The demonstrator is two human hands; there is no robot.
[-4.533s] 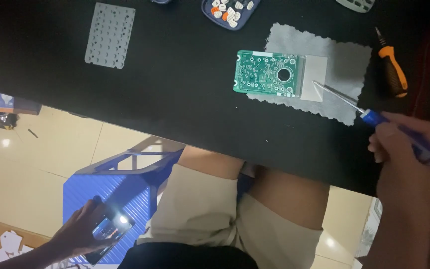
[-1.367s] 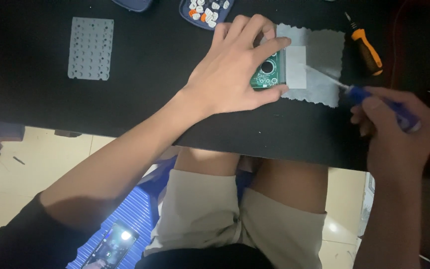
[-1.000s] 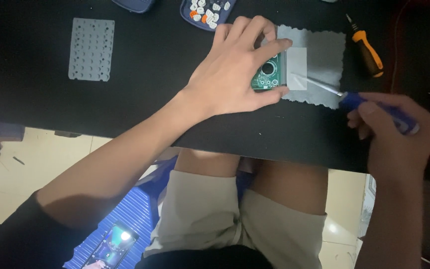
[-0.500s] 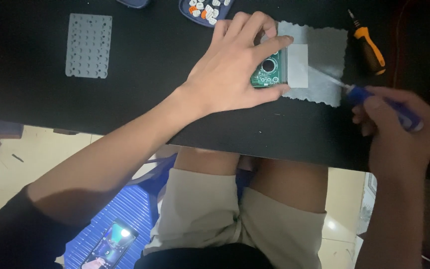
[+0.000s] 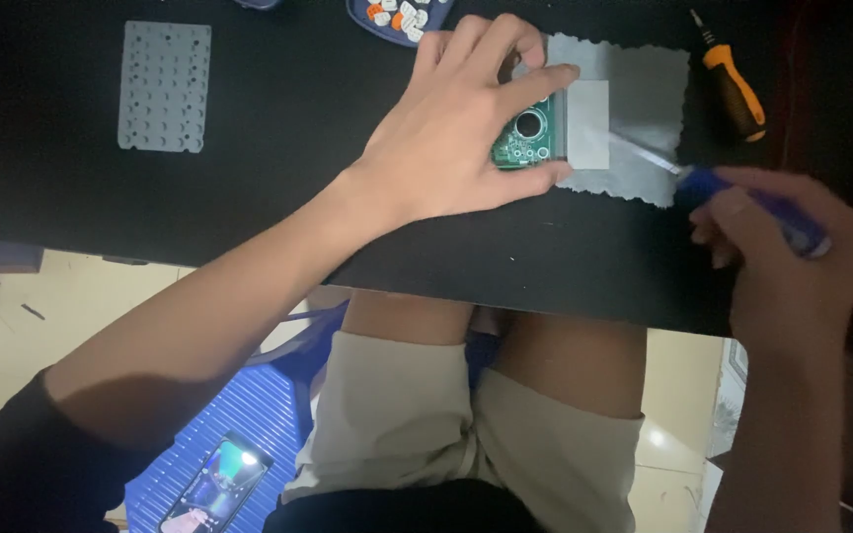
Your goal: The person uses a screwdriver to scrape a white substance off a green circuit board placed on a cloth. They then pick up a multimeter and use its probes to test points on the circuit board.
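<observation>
While your left hand [image 5: 451, 138] presses flat on the green circuit board [image 5: 528, 133] beneath its fingertips, keep your right hand [image 5: 792, 262], gripping the blue screwdriver [image 5: 742, 197], steady and low-angled toward the board's edge.

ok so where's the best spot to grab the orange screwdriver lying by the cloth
Probably by its thick orange and black handle. The orange screwdriver lies flat on the black table, apart from the grey cloth, with its thin shaft pointing away toward the far edge. Come from above on the right, pinching the handle across its width; the right hand is nearest but holds the blue screwdriver.
</observation>
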